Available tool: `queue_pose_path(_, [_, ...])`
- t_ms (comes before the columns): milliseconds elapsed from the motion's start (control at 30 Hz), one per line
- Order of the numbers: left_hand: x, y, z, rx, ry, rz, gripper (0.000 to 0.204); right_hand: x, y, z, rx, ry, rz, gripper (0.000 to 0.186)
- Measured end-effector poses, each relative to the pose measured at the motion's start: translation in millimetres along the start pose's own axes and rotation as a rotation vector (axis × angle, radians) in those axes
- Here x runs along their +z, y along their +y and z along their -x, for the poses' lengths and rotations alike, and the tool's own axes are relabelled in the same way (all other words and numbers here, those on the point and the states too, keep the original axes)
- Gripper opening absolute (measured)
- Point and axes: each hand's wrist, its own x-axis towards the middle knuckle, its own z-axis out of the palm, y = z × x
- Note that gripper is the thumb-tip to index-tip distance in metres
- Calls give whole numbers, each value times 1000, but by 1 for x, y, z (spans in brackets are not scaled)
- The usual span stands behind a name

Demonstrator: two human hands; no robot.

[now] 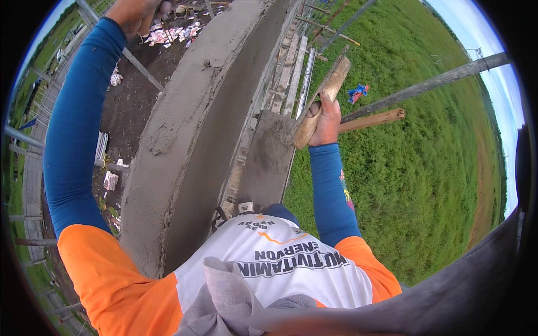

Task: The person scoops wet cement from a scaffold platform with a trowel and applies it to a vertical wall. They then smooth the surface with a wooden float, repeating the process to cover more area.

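My right hand [327,124] is wrapped round the handle of a wooden plastering float [335,81]. The float is tilted on edge, smeared with grey mortar, and held apart from the wall on its right side. At the upper left, my left hand [133,14] has curled fingers and is partly cut off by the picture's edge. What it holds, if anything, cannot be made out. Between my arms runs a long concrete wall [174,106] with a wet-looking grey top. Its right face [216,145] looks smooth, while the top has rough patches and a small lump.
Right of the wall lies a mortar-covered board [268,159], with narrow planks [291,75] beyond. A scaffold pole [431,84] and a wooden beam [372,120] jut out over grass far below. Left of the wall, another pole [143,70] crosses above dark ground with scattered litter [171,35].
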Motion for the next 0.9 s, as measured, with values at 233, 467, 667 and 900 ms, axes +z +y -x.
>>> queue_pose_path(233, [-27, -41, 31, -98, 94, -44, 30, 59, 46, -12, 112, -185, -21, 18])
queue_pose_path(467, [-54, -26, 74, -241, 180, 23, 21, 122, 100, -59, 163, -239, -38, 25])
queue_pose_path(667, [-74, -17, 90, -314, 366, 73, 13, 140, 100, -102, 121, -248, -90, 24])
queue_pose_path(900, [-82, -4, 115, -347, 492, -7, 16, 159, 96, -174, 112, -227, -137, 24])
